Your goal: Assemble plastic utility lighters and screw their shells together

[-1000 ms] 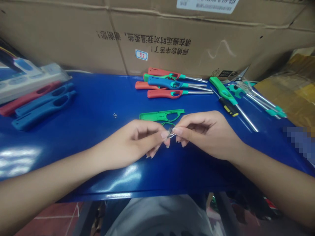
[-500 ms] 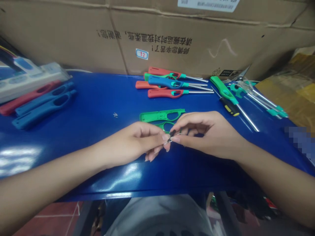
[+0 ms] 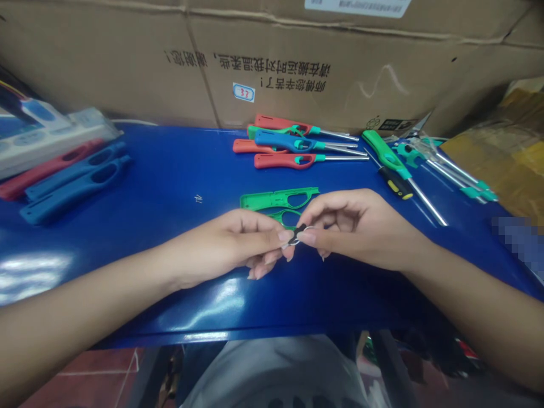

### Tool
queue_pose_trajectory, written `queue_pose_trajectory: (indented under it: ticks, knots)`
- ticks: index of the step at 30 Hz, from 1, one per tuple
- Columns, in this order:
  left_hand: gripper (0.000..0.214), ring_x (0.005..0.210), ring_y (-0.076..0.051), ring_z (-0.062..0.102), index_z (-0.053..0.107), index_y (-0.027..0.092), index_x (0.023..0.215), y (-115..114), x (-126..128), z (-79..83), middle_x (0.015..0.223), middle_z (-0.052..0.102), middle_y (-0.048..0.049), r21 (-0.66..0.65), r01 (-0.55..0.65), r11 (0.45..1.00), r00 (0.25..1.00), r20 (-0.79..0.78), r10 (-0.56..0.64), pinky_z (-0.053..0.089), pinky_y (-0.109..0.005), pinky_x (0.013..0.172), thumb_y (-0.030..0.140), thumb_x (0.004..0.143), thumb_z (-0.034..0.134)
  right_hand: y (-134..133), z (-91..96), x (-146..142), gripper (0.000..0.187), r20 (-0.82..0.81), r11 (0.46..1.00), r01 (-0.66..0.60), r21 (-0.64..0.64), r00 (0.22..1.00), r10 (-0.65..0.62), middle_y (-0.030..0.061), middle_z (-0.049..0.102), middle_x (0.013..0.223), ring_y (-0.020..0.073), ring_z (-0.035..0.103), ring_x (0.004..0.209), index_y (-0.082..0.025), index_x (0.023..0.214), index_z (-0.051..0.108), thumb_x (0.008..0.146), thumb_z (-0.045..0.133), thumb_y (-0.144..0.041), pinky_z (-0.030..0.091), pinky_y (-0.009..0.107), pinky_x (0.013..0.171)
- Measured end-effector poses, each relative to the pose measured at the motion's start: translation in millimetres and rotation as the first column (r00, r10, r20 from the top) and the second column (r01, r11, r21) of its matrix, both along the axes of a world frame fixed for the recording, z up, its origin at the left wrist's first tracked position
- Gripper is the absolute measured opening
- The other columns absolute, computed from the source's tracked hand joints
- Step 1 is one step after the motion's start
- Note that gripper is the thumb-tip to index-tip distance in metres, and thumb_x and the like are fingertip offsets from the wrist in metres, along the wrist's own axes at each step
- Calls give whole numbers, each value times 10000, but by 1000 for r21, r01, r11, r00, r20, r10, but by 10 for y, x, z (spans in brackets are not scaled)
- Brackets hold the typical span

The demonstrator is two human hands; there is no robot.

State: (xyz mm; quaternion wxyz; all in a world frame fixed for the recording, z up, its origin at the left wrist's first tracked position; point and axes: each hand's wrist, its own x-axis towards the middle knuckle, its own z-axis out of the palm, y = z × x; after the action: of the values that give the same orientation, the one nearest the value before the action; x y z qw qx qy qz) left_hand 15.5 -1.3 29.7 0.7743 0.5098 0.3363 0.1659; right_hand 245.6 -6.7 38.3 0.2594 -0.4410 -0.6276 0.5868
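My left hand and my right hand meet fingertip to fingertip over the blue table. Both pinch a small black part with a thin wire between thumb and forefinger. Just behind the fingers lie two green lighter shell halves, the nearer one partly hidden by my hands. The hands hover slightly above the table near its front edge.
Several assembled red, blue and green stick lighters lie at the back centre. A green-handled screwdriver and teal lighter tubes lie right. Blue and red shells sit left. Cardboard boxes wall the back.
The small black part has turned a little between my fingertips, and my right hand has shifted slightly up and left. Everything on the table stays put.
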Motion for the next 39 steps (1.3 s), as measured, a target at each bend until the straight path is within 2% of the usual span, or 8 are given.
queue_pose_trajectory:
  ticks: [10,14,19,23,28,30,34,39]
  knots:
    - [280,510,-44,488,719,114,810,-28,13,-27,586,538,41,-58,8,998,999,38,-6,395,-142,492,358,945,708,9,-68,-13,319,-125,996,-23,-87,992,12,-7,706,709,95,617,560,-169,866,675,704,911,-309,522,210,533]
    - [255,522,-51,513,717,116,806,-11,7,-19,612,528,36,-114,-4,994,997,77,13,395,-147,497,301,973,659,18,-43,-28,340,-98,993,13,-120,995,-25,-35,660,639,86,587,506,-169,854,678,704,908,-368,509,201,477]
    - [221,523,-64,528,716,116,796,1,10,5,627,534,26,-131,-47,990,995,81,58,399,-159,486,262,952,658,22,-17,-13,287,-43,994,-7,-105,999,3,-21,670,699,65,517,479,-168,856,712,780,849,-409,445,187,404]
    - [237,522,-78,548,713,117,781,-1,22,19,623,547,14,-83,-74,994,997,31,77,418,-170,482,256,953,626,-2,-20,-20,241,11,1000,10,17,1000,-10,-52,594,610,56,464,465,-178,811,707,781,852,-368,381,189,411]
    - [274,514,-73,539,716,124,793,11,17,-2,614,555,19,-40,-71,997,997,-4,71,415,-166,475,318,969,638,-38,-73,-40,271,100,969,44,242,993,-70,-6,673,747,102,574,624,-191,914,733,780,849,-397,472,222,551]
    - [275,509,-67,527,714,124,794,15,10,-15,610,548,25,-44,-56,997,998,-2,56,411,-165,476,328,967,648,-39,-97,-36,234,161,928,12,372,984,-77,-2,684,756,98,568,610,-199,962,755,832,808,-386,456,227,544]
    - [280,511,-61,505,710,124,794,11,3,-21,612,525,35,-86,-26,996,1000,3,27,399,-166,482,346,959,666,-27,-130,-29,155,215,784,-73,616,973,-79,-1,690,741,89,553,599,-201,927,783,905,746,-350,441,229,560]
    - [279,514,-69,504,704,125,784,3,17,-12,619,527,30,-98,-33,995,999,-8,32,395,-178,481,347,948,663,-24,-145,-37,164,227,781,-74,620,970,-88,4,708,740,96,569,588,-207,905,781,916,728,-362,452,229,551]
